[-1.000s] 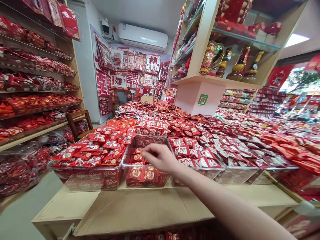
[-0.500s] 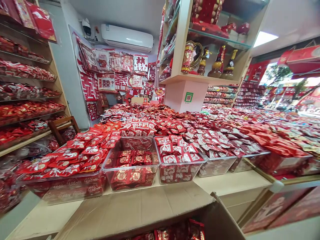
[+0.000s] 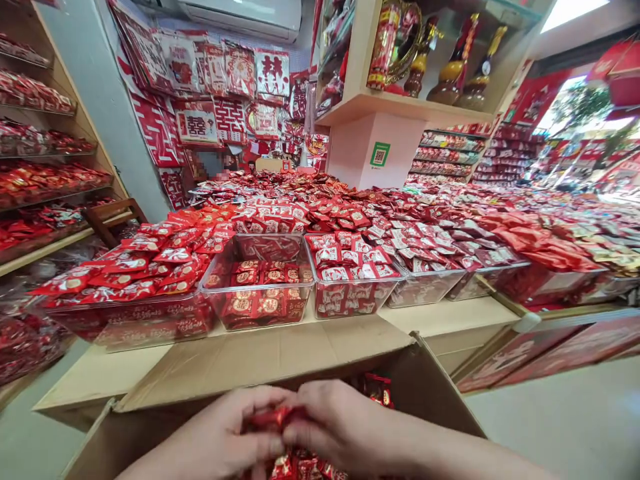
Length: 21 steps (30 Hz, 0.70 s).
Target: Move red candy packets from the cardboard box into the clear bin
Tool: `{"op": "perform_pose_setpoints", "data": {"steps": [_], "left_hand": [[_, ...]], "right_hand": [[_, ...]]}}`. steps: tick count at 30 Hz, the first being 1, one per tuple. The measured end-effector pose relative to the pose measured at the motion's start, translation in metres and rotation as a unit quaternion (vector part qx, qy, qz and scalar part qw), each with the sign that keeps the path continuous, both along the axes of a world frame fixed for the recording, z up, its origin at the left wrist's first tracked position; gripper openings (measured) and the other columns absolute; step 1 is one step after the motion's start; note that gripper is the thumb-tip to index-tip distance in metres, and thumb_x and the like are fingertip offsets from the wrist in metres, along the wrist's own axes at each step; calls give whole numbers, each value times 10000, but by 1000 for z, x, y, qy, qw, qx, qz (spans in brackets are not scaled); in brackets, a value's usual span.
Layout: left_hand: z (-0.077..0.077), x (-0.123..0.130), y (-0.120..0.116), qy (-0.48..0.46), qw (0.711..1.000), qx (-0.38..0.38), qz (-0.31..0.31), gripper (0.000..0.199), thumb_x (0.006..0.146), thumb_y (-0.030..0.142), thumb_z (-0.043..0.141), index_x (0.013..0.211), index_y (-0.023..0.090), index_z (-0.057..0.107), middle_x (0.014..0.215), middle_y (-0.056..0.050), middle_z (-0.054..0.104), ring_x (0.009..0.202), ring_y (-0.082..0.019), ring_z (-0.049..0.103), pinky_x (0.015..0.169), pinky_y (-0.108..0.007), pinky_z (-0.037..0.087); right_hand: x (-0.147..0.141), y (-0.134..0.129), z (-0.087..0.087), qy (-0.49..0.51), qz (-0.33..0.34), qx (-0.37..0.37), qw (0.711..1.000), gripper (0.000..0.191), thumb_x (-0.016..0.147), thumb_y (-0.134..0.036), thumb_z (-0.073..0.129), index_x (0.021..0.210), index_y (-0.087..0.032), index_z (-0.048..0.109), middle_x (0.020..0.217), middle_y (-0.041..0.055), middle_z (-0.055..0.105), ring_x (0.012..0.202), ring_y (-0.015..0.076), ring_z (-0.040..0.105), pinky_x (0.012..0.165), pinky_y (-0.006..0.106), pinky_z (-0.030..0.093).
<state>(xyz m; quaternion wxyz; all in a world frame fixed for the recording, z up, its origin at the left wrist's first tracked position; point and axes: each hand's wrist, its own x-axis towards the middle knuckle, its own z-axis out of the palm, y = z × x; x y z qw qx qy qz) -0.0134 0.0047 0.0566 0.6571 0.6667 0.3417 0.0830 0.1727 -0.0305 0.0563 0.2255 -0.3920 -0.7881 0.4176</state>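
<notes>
My left hand (image 3: 240, 430) and my right hand (image 3: 325, 423) meet over an open cardboard box (image 3: 295, 350) at the bottom of the view. Between them they grip a small shiny red packet (image 3: 275, 417), partly hidden by my fingers and blurred. More red packets (image 3: 305, 465) lie inside the box, below my hands, and a few (image 3: 379, 389) show at its right side. Just beyond the box's raised flap stands a clear plastic bin (image 3: 257, 293), partly filled with red and gold packets. A fuller clear bin (image 3: 350, 277) of red and white packets is beside it.
A heaped bin of red packets (image 3: 150, 263) stands at the left. Piles of packets (image 3: 425, 233) spread across the counter behind. A display cabinet (image 3: 360, 110) with gourd-shaped bottles juts overhead on a pillar. Packed shelves (image 3: 45, 147) line the left wall; a wooden chair (image 3: 113, 217) is near them.
Both my hands have come into view over the box, gripping a red packet. The view has tipped down, so the bins sit higher and more of the box interior shows.
</notes>
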Motion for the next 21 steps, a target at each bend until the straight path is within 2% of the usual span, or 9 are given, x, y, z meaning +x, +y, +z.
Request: {"op": "perform_pose_setpoints", "data": {"steps": [3,6,8,10,12,14,16,19,21], "left_hand": [[6,4,4,-47,995,-51,71,268,830,383,455,879,155,587,735,-13,662,467,-78,593,364,-127,272],[5,8,3,-85,985,-112,97,326,827,411,452,849,124,604,733,-52,668,484,-92,612,360,-123,275],[1,9,2,-103,982,-123,100,333,809,424,480,828,120,614,712,-50,668,489,-97,615,366,-125,292],[-3,9,3,-110,982,-115,100,345,789,446,500,810,123,620,699,-44,670,492,-103,616,378,-132,306],[-6,9,4,-107,983,-88,117,352,762,465,526,794,127,621,683,-37,672,501,-108,610,397,-144,319],[-9,8,7,-104,979,-53,168,356,734,483,550,749,134,616,610,-9,652,474,-95,570,408,-154,322],[-10,8,9,-104,970,-2,219,342,706,482,580,669,142,600,516,35,586,441,-76,504,424,-161,332],[-12,9,5,-85,964,80,238,323,673,451,625,571,151,563,457,67,490,436,-70,433,446,-167,338],[-13,11,-2,-71,965,92,235,328,663,460,625,561,157,552,449,66,471,439,-76,414,440,-170,325]], "right_hand": [[10,3,8,166,-29,-132,977,332,820,-413,369,824,-149,570,709,18,531,613,99,472,584,209,391],[10,10,0,270,-40,-256,927,411,772,-501,406,768,-127,575,644,19,507,516,85,456,509,207,373],[8,13,-4,300,-38,-293,907,427,734,-524,443,717,-120,580,615,21,507,482,81,458,486,206,365],[7,13,-4,290,-40,-292,910,429,723,-530,459,692,-119,577,609,20,508,484,83,463,493,210,372],[10,12,-3,245,-67,-245,936,402,739,-511,458,718,-128,576,625,16,513,519,88,469,522,215,381],[12,11,-3,183,-114,-168,962,334,738,-463,494,727,-140,579,637,7,517,555,88,457,537,207,371],[11,10,-5,132,-146,-109,974,257,702,-406,561,707,-150,582,642,-3,516,562,83,433,521,193,349],[5,8,-9,136,-125,-109,977,233,639,-338,632,785,-163,581,670,-12,528,567,80,432,505,182,343],[-1,7,-12,146,-105,-109,978,223,633,-282,629,806,-156,569,654,-18,525,571,80,442,511,180,350]]}}
